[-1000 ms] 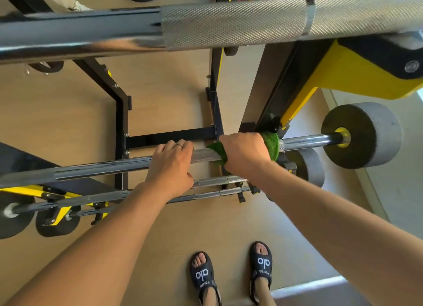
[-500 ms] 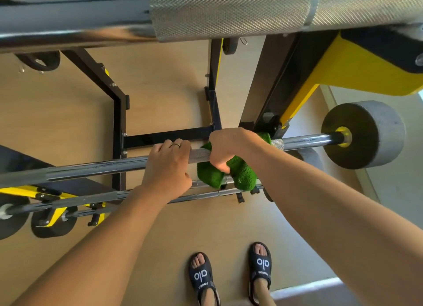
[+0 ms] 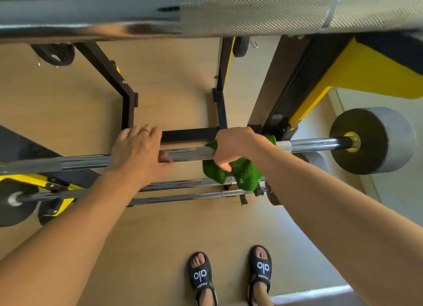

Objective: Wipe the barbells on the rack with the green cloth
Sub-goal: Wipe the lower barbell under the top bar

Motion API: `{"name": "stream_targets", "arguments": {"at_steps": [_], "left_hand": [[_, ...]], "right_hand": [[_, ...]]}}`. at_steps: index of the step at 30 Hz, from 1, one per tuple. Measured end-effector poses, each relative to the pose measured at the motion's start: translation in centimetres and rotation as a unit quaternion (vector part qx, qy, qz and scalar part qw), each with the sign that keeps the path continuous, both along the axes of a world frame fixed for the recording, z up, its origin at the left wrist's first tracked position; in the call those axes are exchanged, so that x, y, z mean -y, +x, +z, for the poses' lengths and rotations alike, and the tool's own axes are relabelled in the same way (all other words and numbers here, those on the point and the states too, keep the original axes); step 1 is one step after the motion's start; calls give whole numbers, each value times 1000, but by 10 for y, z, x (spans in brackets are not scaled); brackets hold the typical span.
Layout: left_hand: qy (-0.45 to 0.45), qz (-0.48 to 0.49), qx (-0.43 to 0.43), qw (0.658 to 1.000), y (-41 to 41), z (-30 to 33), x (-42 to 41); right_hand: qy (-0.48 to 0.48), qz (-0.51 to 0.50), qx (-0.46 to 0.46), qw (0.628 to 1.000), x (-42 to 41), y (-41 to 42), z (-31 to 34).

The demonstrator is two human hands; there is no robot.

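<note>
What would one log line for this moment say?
right hand: grips green cloth around barbell | left hand: rests on barbell | phase: wiping

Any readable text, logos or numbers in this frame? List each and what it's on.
"alo": white print on the strap of the black sandal on the left foot.
"alo": same print on the black sandal on the right foot.
Smaller white print below each logo: too small to read.
No readable marks on the chrome barbells, grey weight plates or green cloth.
</note>
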State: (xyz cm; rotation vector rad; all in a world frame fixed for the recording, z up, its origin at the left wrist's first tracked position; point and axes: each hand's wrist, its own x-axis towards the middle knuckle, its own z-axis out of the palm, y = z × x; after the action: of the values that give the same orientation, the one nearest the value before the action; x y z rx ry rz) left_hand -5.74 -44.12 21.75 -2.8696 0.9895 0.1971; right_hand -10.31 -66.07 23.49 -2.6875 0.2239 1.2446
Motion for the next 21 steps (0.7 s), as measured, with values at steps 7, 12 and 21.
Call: {"name": "stream_targets", "arguments": {"at_steps": [7,12,21], "left_hand": [[11,31,-76,997,10,-14,-30],[18,17,-77,997,13,-18,-32],[6,14,-73,997,14,-17,-32]], "right_hand": [[-90,-1,355,931,-42,-35,-32],[-111,-8,334,936,-70,-22,-33],[44,32,96,994,-67,22,-12]]}}
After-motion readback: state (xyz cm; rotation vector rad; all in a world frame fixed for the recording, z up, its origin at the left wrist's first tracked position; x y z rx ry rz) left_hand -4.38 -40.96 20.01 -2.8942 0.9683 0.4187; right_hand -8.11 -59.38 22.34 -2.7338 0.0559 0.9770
